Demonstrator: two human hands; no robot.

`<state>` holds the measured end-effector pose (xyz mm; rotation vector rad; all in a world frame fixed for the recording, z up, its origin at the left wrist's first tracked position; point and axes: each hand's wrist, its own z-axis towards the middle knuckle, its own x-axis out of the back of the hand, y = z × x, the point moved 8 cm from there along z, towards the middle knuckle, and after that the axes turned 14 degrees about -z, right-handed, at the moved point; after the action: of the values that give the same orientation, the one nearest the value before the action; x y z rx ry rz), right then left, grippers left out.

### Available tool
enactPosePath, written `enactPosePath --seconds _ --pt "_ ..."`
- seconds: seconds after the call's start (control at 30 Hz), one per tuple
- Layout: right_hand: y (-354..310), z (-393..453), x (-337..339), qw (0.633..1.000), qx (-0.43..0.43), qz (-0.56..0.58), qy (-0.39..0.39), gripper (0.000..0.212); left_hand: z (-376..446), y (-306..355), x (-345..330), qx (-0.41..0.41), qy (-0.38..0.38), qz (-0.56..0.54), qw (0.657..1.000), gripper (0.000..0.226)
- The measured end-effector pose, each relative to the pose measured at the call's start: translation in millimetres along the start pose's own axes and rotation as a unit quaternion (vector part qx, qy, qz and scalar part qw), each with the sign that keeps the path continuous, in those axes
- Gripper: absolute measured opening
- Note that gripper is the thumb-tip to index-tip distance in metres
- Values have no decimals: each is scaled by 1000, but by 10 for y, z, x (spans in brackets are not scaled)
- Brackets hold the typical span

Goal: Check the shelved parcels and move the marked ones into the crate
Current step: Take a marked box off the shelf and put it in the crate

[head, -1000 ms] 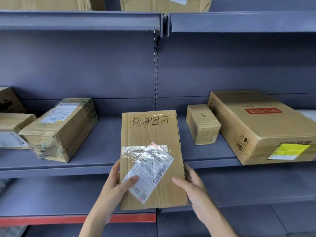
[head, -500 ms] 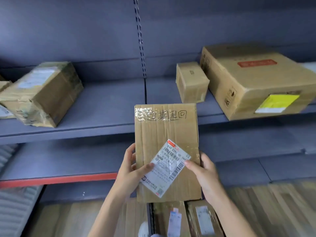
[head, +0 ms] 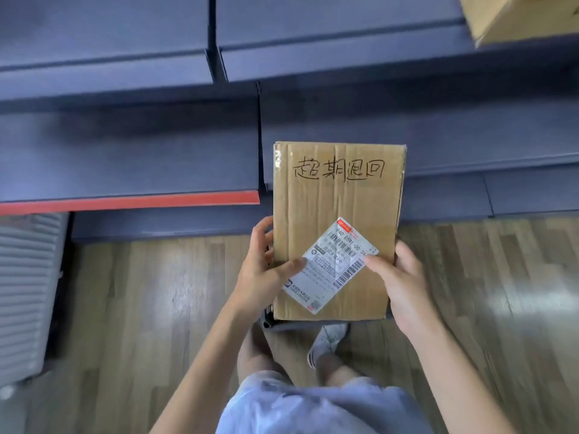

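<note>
The parcel [head: 336, 214] sat flat-faced between both hands, long axis pointing away toward the shelf [head: 131, 158], left hand [head: 266, 274] and right hand [head: 398, 277] clamping its near sides, thumbs lying on its label [head: 332, 264].

Bare wooden floor [head: 156, 308] lies open on either side of my legs. The blue shelves [head: 125, 151] stand ahead, and a grey ribbed panel [head: 28, 292] blocks the far left.
</note>
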<state>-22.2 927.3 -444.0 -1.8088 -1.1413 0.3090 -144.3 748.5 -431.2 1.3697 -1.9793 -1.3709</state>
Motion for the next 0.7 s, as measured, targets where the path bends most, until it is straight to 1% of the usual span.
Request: enactPosePath --seconds 0.13,0.27,0.33,0.43,0.47,0.6,0.7 --pt "413 250 -68 999 -26 -21 -13 26 110 -518 43 28 22 -19 999 61" --pt "881 472 -153 996 -62 -52 -26 26 279 -1149 123 76 49 -23 996 59" --pt "1178 608 -229 993 -89 -70 -26 26 396 -1457 181 101 62 -6 993 57" --pt "1702 864 -399 987 -135 -84 -18 21 666 -1920 314 125 73 32 989 65" --pt "1836 922 -457 985 -146 -86 -15 21 747 -2023 360 127 74 50 988 63" --pt "2358 1252 -741 980 -170 -96 -29 24 1130 -2483 615 117 105 113 981 37" --pt "2683 1501 -915 977 -179 -111 -31 29 1313 -2868 793 136 122 129 975 35"
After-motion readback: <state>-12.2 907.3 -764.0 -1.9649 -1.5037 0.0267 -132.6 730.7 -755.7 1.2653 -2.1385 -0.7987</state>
